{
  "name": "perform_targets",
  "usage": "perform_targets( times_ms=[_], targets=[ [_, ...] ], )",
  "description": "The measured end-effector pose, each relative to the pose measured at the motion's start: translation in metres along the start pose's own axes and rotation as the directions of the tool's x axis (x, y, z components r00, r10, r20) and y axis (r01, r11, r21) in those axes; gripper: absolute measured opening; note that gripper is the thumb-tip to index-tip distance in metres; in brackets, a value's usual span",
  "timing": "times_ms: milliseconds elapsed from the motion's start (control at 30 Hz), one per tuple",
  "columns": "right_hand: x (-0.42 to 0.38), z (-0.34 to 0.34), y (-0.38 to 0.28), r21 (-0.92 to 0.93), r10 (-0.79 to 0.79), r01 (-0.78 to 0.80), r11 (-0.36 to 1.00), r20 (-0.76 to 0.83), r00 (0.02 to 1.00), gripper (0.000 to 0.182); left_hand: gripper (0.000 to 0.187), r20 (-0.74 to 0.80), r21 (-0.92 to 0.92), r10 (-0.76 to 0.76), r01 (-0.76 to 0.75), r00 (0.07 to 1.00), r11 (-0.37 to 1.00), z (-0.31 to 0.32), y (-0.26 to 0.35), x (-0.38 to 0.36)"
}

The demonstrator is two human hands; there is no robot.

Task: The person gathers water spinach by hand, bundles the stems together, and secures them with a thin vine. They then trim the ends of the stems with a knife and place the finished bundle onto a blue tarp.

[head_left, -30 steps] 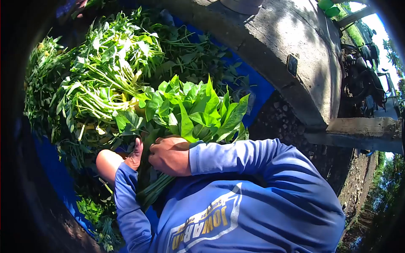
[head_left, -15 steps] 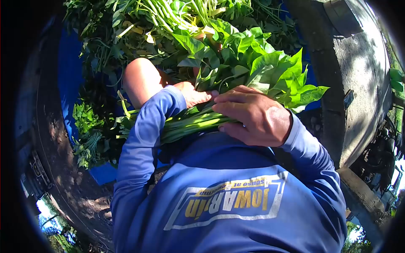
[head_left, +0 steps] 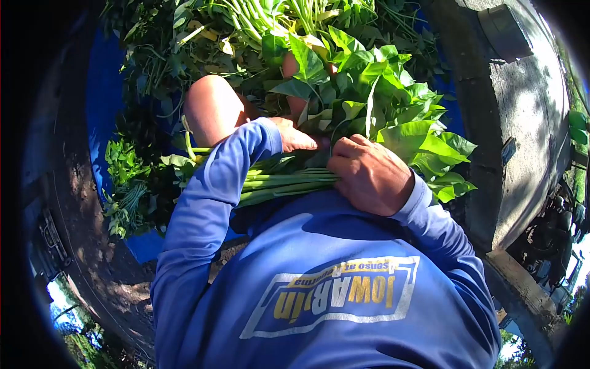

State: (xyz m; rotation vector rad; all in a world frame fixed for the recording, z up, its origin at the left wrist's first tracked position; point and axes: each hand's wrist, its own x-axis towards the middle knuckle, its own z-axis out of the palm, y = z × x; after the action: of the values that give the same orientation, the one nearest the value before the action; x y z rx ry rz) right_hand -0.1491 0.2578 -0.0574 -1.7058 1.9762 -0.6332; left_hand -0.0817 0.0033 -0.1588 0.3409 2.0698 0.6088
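A bunch of leafy greens lies across my lap, its long green stems pointing left and its broad leaves spreading to the right. My right hand is wrapped over the stems just below the leaves, with its fingers curled. On the far side of the bunch, my left hand presses against it, fingertips close to those of the right. Leaves and stems hide part of the left fingers, so anything thin pinched there cannot be made out.
A big heap of loose greens lies beyond my knees on a blue sheet. Smaller bunches rest at the left. To the right runs a concrete ledge with a grey block-like object on it.
My right hand has moved slightly right and its fingers have curled in around the stems. The left hand has shifted a little to the right, and the leaves have spread.
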Motion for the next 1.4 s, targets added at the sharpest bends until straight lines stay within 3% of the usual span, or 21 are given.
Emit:
perform_targets(
  times_ms=[33, 67, 100, 200, 300, 367, 433, 500, 600, 633, 800, 967, 1000, 1033, 1267, 1300, 1333, 1400],
  targets=[
    [0.001, 0.000, 0.004, 0.013, 0.041, -0.042, 0.999, 0.090, 0.995, 0.021, 0.052, 0.165, -0.076, -0.414, 0.430, 0.895, 0.900, -0.051, 0.070, -0.039],
    [0.001, 0.000, 0.004, 0.014, 0.039, -0.041, 0.999, 0.094, 0.995, 0.018, 0.052, 0.099, -0.106, -0.153, 0.164, 0.983, 0.981, -0.035, 0.047, -0.025],
    [0.002, 0.000, 0.003, 0.016, 0.033, -0.035, 0.999, 0.097, 0.995, 0.016, 0.051, 0.027, -0.116, 0.116, -0.112, 0.993, 0.987, -0.004, 0.004, 0.000],
    [0.009, -0.001, -0.001, 0.028, 0.005, -0.008, 1.000, 0.080, 0.997, 0.014, 0.047, 0.071, -0.174, 0.027, -0.014, 0.997, 0.985, -0.015, 0.024, -0.016],
    [0.019, -0.008, -0.008, 0.059, -0.010, 0.006, 0.998, 0.071, 0.997, 0.022, 0.042, -0.175, 0.091, 0.330, -0.319, 0.927, 0.943, 0.031, -0.022, 0.038],
    [0.023, -0.015, -0.017, 0.072, -0.030, 0.025, 0.997, 0.068, 0.997, 0.034, 0.040, -0.177, -0.234, 0.067, -0.108, 0.982, 0.966, 0.027, -0.021, 0.047],
    [0.023, -0.010, -0.015, 0.068, -0.046, 0.041, 0.997, 0.075, 0.996, 0.038, 0.049, -0.307, -0.521, -0.152, -0.033, 0.939, 0.853, 0.032, -0.013, 0.040],
    [0.025, -0.010, -0.009, 0.041, -0.087, 0.083, 0.996, 0.105, 0.991, 0.038, 0.046, -0.379, -0.475, -0.167, -0.036, 0.910, 0.879, 0.028, -0.011, 0.031],
    [0.029, -0.015, -0.017, 0.000, -0.109, 0.109, 0.994, 0.099, 0.989, 0.038, 0.035, -0.441, -0.130, 0.180, -0.261, 0.879, 0.957, 0.034, -0.041, 0.049],
    [0.030, -0.015, -0.020, -0.016, -0.098, 0.100, 0.995, 0.098, 0.990, 0.038, 0.035, -0.351, -0.092, 0.122, -0.164, 0.928, 0.982, 0.017, -0.017, 0.024],
    [0.036, -0.013, -0.015, -0.014, -0.145, 0.148, 0.989, 0.135, 0.980, 0.043, 0.040, -0.349, -0.378, -0.099, -0.043, 0.932, 0.925, 0.018, -0.011, 0.015],
    [0.035, -0.006, -0.016, -0.094, -0.179, 0.183, 0.979, 0.053, 0.982, 0.045, 0.045, -0.383, -0.340, -0.038, -0.103, 0.923, 0.935, 0.052, -0.054, 0.087],
    [0.034, -0.004, -0.014, -0.091, -0.179, 0.183, 0.979, 0.047, 0.983, 0.046, 0.046, -0.370, -0.527, -0.082, -0.136, 0.926, 0.839, 0.052, -0.054, 0.074],
    [0.034, -0.002, -0.011, -0.088, -0.180, 0.183, 0.979, 0.040, 0.983, 0.046, 0.048, -0.459, -0.537, -0.218, -0.074, 0.861, 0.840, 0.011, 0.017, -0.021],
    [0.031, 0.017, 0.010, -0.049, -0.209, 0.208, 0.977, -0.017, 0.978, 0.048, 0.048, -0.354, -0.564, -0.325, 0.077, 0.877, 0.822, 0.004, 0.015, -0.016],
    [0.032, 0.014, 0.008, -0.027, -0.212, 0.212, 0.977, -0.012, 0.977, 0.047, 0.039, -0.340, -0.743, -0.330, -0.037, 0.881, 0.668, 0.009, 0.013, -0.024],
    [0.032, 0.011, 0.005, -0.023, -0.201, 0.201, 0.979, -0.006, 0.980, 0.046, 0.035, -0.288, -0.800, -0.293, -0.061, 0.912, 0.597, 0.008, 0.008, -0.019],
    [0.029, 0.008, 0.000, -0.014, -0.165, 0.165, 0.986, -0.001, 0.986, 0.045, 0.030, -0.354, -0.712, -0.191, -0.132, 0.916, 0.690, 0.009, 0.001, -0.015]
  ],
)
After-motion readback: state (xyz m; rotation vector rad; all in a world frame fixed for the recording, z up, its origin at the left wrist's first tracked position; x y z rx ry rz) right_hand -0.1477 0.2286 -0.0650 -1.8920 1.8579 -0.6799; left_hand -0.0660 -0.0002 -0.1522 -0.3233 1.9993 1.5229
